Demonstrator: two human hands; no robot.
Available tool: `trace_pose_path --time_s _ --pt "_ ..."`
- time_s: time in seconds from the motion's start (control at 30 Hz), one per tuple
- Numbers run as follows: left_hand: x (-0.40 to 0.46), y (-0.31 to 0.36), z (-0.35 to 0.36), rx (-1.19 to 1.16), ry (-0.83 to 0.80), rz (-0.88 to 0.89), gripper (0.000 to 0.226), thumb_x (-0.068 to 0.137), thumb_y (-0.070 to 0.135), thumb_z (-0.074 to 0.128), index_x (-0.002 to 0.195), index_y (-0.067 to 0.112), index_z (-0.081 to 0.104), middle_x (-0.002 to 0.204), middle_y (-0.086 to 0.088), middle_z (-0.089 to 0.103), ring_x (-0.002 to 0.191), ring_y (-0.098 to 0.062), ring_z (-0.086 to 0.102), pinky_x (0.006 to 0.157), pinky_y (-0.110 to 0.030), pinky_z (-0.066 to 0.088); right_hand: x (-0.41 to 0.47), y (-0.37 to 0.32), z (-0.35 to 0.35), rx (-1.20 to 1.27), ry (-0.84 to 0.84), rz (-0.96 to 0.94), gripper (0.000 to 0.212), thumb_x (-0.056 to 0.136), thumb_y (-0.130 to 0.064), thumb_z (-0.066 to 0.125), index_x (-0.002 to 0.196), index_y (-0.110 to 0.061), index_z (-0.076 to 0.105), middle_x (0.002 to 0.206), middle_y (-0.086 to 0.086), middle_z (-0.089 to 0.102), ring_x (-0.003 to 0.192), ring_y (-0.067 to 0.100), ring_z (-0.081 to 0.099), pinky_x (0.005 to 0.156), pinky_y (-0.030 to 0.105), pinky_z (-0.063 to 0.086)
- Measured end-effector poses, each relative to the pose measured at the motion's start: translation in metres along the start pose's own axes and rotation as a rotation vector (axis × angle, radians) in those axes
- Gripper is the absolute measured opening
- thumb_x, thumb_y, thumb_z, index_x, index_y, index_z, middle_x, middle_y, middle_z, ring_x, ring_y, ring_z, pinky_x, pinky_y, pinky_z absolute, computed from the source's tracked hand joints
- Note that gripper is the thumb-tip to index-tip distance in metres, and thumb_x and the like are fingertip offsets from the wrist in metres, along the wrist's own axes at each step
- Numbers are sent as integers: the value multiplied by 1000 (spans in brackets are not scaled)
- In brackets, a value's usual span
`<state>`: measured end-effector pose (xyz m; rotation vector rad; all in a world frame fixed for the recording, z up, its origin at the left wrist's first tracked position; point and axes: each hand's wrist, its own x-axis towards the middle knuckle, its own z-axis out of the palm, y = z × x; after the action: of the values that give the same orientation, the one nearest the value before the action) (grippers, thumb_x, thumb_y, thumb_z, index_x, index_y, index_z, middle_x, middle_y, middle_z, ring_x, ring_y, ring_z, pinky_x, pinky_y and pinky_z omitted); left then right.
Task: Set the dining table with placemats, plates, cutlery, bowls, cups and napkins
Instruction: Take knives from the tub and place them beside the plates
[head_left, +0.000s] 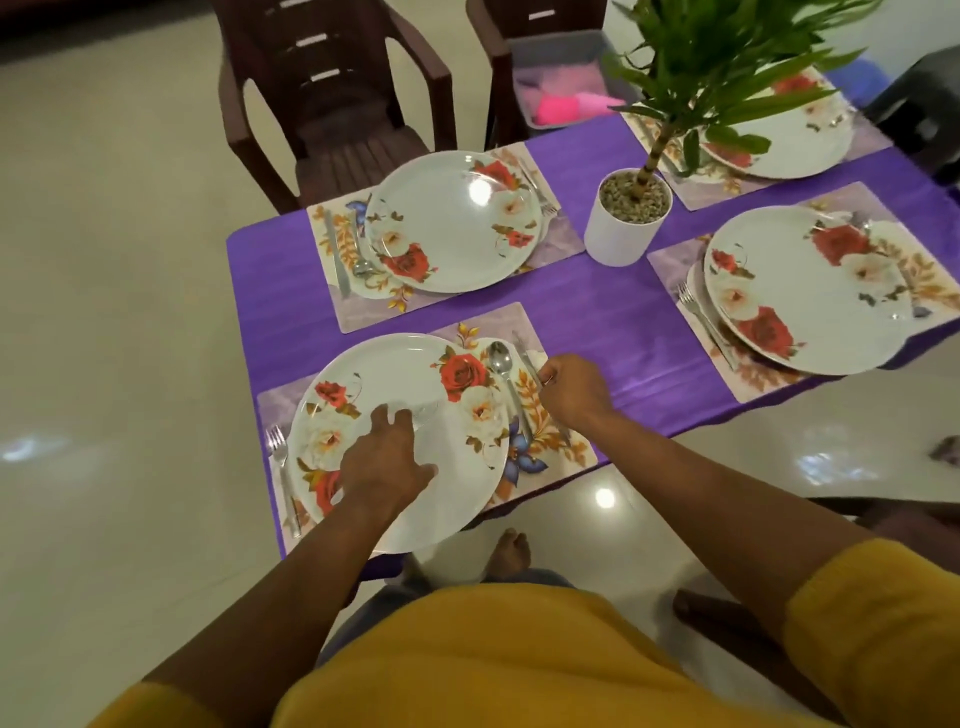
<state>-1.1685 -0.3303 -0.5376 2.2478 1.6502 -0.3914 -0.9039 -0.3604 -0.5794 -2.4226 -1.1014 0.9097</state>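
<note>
The near floral plate (405, 374) lies on a lilac placemat (493, 322) at the table's front edge. My left hand (387, 462) rests flat on this plate with fingers spread. My right hand (571, 387) hovers over the mat's right side and pinches a knife (525, 353) next to a spoon (503, 364). A fork (280, 457) lies left of the plate. Three more settings carry plates: far left (452, 223), right (810, 291), far right (795, 140), each with cutlery beside it.
A white pot with a green plant (626, 218) stands mid-table on the purple cloth (613, 312). Two brown chairs (332, 104) stand behind the table; one holds a grey tray with pink items (566, 98). My bare foot (511, 553) shows under the table edge.
</note>
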Motion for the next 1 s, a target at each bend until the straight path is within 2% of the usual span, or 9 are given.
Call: trace_pose_path --time_s 0.23,0.4,0.47,0.63,1.0 --pt "2 1 6 -44 20 -14 79 83 56 79 146 28 41 159 -2 39 116 -27 66 89 -41 60 -6 12 3 -28 36 -67 24 84 -5 71 95 -23 61 91 -1 66 83 20 64 60 28 48" --pt "0 0 13 -73 31 -23 78 84 51 80 146 27 39 162 -4 36 113 -30 68 87 -43 62 -9 11 7 -72 75 -97 11 90 -13 71 95 -18 63 93 1 66 83 21 63 61 26 41" --pt "1 1 14 -75 29 -32 79 83 51 80 146 27 39 162 -4 36 112 -30 69 87 -43 62 -11 10 9 -95 92 -97 9 93 -16 70 100 -16 64 97 3 68 86 22 64 64 26 43" --pt "3 2 13 -76 22 -44 79 84 50 81 147 26 39 163 -4 36 117 -30 67 91 -44 61 -13 10 12 -118 92 -98 16 94 -20 72 108 -15 64 104 6 70 91 25 68 74 35 60" --pt "6 1 18 -60 18 -51 79 84 49 81 146 26 39 160 -4 38 113 -30 68 89 -43 61 -19 8 12 -112 98 -95 16 95 -24 73 107 -17 66 105 4 71 89 22 68 71 28 56"
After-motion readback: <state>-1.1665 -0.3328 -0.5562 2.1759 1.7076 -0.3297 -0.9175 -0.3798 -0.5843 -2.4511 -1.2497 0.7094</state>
